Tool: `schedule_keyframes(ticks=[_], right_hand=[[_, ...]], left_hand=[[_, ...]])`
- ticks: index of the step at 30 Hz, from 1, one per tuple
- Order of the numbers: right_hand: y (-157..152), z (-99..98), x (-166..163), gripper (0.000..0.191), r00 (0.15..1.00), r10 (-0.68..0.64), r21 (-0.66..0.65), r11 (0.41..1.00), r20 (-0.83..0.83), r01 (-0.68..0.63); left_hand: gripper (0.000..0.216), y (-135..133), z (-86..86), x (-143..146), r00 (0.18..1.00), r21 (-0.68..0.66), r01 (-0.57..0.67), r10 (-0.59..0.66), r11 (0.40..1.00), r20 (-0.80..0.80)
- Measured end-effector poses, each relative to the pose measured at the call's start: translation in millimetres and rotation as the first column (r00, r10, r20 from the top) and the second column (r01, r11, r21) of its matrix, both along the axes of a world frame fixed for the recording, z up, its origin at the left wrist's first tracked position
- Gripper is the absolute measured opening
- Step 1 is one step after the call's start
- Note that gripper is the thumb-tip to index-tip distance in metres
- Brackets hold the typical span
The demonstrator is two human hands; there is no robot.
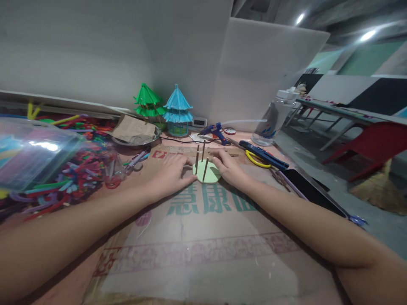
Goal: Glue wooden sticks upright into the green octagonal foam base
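A pale green base (212,174) with a many-sided edge lies on the cardboard in front of me. Three thin brown sticks (206,169) stand up from it, the front one leaning a little. My left hand (170,176) holds the base's left edge, with thumb and fingertips beside the left stick. On the opposite side, my right hand (231,169) grips the right edge with bent fingers. Beyond the hands stand a blue two-tiered pavilion model (178,108) and a green one (146,99).
Under my arms lies a printed cardboard sheet (190,262). A blue glue gun (213,130), yellow-handled pliers (257,161) and a black phone-like slab (313,190) lie beyond and right. Colourful pipe cleaners (82,169) and a clear plastic box (34,152) crowd the left. A metal dish (140,142) sits behind.
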State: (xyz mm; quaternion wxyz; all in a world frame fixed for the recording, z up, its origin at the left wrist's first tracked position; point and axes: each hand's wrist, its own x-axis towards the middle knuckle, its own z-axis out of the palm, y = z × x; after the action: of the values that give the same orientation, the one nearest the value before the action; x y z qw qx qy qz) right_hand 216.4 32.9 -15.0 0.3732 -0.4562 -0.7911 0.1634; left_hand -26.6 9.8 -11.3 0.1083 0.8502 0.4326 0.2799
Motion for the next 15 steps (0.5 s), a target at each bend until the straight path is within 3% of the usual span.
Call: schedule_keyframes(ticks=[9,15], right_hand=[[1.3,-2.9,1.7,0.03,0.988,-0.009,0.021,1.0,0.151,0.006],[1.0,-3.7,2.0,0.03,0.986,0.043,0.023,0.999,0.163,-0.047]], left_hand=[[0.021,2.2,3.5,-1.9,0.999,0.072,0.034,-0.037,0.997,0.037],[0.018,0.6,10.2,-3.6,0.997,0.107,0.074,-0.076,0.992,0.012]])
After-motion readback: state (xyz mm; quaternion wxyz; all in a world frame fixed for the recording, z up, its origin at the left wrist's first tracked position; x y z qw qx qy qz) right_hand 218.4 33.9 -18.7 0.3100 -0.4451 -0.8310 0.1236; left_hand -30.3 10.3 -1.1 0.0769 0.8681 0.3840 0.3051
